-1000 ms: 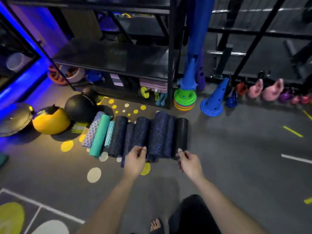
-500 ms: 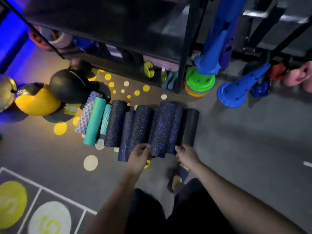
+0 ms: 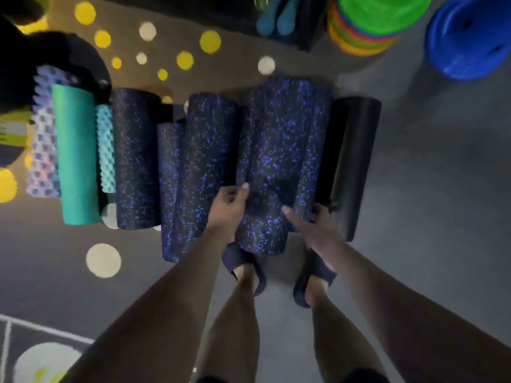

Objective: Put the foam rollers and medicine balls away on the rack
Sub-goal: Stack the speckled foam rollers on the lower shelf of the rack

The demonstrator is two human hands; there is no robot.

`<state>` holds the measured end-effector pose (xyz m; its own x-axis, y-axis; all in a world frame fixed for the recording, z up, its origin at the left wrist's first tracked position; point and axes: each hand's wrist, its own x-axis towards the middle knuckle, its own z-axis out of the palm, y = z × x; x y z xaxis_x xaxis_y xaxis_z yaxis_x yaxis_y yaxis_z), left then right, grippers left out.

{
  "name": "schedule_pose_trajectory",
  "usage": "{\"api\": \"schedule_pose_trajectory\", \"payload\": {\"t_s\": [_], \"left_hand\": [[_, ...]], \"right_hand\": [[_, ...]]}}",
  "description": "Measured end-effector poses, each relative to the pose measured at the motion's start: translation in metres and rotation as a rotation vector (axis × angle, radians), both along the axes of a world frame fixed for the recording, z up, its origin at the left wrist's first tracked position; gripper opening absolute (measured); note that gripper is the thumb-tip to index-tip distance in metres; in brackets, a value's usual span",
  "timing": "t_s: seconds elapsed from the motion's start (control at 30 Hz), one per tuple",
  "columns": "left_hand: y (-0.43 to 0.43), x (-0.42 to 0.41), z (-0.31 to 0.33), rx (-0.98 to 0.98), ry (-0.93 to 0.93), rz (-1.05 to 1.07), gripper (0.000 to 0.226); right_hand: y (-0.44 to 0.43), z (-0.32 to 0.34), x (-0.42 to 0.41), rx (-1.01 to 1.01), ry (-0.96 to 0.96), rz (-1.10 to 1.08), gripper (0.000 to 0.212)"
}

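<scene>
Several foam rollers lie side by side on the grey floor. The largest blue-speckled roller [image 3: 279, 139] sits right of the middle. My left hand [image 3: 225, 210] grips its near left side with curled fingers. My right hand [image 3: 311, 225] holds its near right side, thumb on top and fingers tucked between it and the black roller [image 3: 352, 161]. To the left lie more speckled rollers [image 3: 206, 161], [image 3: 135, 158], a teal roller [image 3: 76, 156] and knobbly pale ones [image 3: 44, 139]. A black medicine ball [image 3: 41, 64] shows partly at the upper left.
The rack's bottom edge [image 3: 235, 12] runs along the top, with a stack of coloured discs [image 3: 367, 23] and a blue cone [image 3: 470, 37] to its right. My feet in dark slippers [image 3: 246, 269] stand right behind the rollers. Bare floor lies to the right.
I have bent down close over the rollers. Both hands moved from the rollers' near ends onto the two sides of the large speckled roller and closed on it.
</scene>
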<state>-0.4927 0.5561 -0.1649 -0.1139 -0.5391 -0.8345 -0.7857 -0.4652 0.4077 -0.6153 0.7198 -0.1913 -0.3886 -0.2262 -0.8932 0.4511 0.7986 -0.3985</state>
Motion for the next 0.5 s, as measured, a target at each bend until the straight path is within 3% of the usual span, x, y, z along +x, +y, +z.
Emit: {"api": "schedule_pose_trajectory", "payload": {"t_s": [0.1,0.17,0.23,0.27,0.33,0.37,0.5], "left_hand": [[-0.006,0.014,-0.08,0.091,-0.055,-0.024,0.068],[-0.001,0.023,-0.108,0.207,0.033,0.014,0.082],[0.01,0.031,-0.118,0.299,0.07,0.065,0.1],[0.014,0.034,-0.113,0.31,0.071,0.07,0.101],[0.018,0.042,-0.082,0.28,0.073,0.14,0.086],[0.018,0.044,-0.057,0.271,0.067,0.181,0.077],[0.01,0.05,0.082,0.272,0.075,0.225,0.051]], "right_hand": [[-0.01,-0.069,0.011,-0.052,-0.06,0.01,0.125],[-0.017,-0.099,0.023,-0.039,-0.054,-0.022,0.14],[-0.024,-0.1,0.038,-0.033,-0.045,-0.094,0.129],[-0.026,-0.089,0.047,-0.043,-0.053,-0.13,0.112],[-0.029,-0.05,0.06,-0.036,-0.055,-0.173,0.081],[-0.03,-0.025,0.063,-0.026,-0.047,-0.198,0.08],[-0.042,0.101,0.049,0.078,-0.16,-0.253,0.111]]}}
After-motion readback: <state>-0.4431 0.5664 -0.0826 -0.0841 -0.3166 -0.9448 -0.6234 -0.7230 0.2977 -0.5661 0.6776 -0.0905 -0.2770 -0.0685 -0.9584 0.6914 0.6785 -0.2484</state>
